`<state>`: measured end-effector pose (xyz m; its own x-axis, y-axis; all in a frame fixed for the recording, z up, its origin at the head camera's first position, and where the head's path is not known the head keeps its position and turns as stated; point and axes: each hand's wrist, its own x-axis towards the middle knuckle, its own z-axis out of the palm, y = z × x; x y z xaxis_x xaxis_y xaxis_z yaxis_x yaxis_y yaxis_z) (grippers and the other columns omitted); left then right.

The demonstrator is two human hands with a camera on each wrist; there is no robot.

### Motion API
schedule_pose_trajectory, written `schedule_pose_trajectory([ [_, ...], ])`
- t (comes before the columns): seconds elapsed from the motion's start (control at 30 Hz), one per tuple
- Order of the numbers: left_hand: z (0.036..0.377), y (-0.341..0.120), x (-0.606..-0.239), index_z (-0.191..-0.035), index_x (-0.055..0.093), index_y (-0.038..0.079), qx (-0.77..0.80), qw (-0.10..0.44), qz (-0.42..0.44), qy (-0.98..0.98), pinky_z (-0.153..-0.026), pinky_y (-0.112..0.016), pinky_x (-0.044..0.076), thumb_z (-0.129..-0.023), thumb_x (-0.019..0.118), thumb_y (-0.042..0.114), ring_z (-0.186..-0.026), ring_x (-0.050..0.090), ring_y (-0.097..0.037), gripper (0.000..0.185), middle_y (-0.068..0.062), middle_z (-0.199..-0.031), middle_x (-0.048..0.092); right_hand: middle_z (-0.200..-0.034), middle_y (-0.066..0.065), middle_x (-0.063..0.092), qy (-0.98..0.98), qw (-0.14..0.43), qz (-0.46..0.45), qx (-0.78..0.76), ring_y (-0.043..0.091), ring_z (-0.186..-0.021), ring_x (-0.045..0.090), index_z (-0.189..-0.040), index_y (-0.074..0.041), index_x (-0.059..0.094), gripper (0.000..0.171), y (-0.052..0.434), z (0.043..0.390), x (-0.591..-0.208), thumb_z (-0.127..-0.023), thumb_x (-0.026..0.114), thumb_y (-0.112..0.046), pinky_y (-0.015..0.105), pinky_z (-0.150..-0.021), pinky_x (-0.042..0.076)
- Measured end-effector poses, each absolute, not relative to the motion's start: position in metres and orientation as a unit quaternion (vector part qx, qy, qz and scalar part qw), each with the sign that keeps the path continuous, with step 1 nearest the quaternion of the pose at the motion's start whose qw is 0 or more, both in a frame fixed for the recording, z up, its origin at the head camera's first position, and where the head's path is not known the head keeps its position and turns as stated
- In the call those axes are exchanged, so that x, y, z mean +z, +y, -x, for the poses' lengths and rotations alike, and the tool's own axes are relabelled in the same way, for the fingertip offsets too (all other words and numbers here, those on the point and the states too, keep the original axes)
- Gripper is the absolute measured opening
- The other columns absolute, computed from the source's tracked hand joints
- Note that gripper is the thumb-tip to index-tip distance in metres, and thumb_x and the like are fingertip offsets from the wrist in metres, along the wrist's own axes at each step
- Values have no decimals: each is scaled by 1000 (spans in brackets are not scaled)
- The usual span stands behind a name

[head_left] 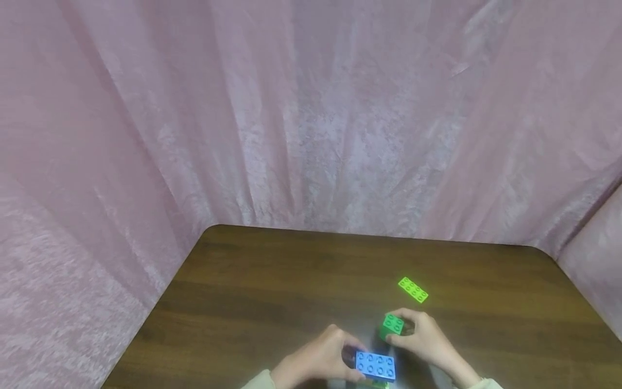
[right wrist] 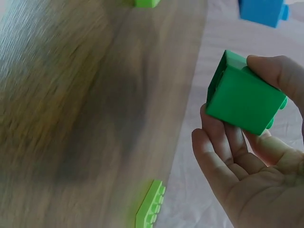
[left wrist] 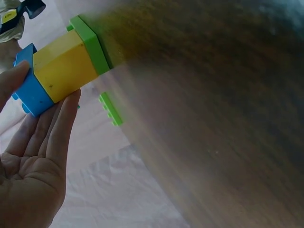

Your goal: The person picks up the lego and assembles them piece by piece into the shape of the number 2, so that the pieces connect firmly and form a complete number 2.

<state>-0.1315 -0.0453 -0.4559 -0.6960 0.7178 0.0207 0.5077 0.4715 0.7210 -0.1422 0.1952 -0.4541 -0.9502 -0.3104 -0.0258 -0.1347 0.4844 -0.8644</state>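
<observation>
My left hand (head_left: pixel 326 355) holds a blue toy building brick (left wrist: pixel 37 92) between thumb and fingers. Below the blue brick is a yellow brick (left wrist: pixel 66 65), and a light green piece (left wrist: pixel 91 46) forms the bottom of that stack. In the head view the blue brick's studded top (head_left: pixel 376 365) faces up and mostly covers what lies under it. Farther forward and to the right, my right hand (head_left: pixel 428 339) pinches a darker green square brick (right wrist: pixel 244 92) with its studs up. That green brick is apart from the stack and held above the table.
Beyond the right hand, a lime green studded plate (head_left: pixel 413 290) lies flat on the brown wooden table (head_left: pixel 272 275). Pink curtains (head_left: pixel 311 119) hang behind the table's far edge and along its sides.
</observation>
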Motion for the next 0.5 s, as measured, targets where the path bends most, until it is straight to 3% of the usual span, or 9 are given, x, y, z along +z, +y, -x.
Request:
schedule_pose_trajectory([
  [0.2, 132, -47, -457, -106, 74, 7, 363, 132, -373, 843, -63, -3, 49, -78, 81, 20, -69, 59, 11, 32, 0, -88, 76, -99, 24, 70, 813, 117, 178, -542, 4, -79, 69, -118, 16, 56, 47, 192, 136, -447, -82, 73, -9, 21, -69, 59],
  [0.5, 132, -45, -457, -107, 72, 6, 386, 154, -357, 837, -63, -5, 50, -77, 80, 15, -71, 59, 11, 32, 1, -89, 75, -106, 28, 67, 787, 146, 197, -566, 1, -84, 68, -122, 17, 52, 47, 191, 126, -440, -86, 68, -8, 22, -71, 59],
])
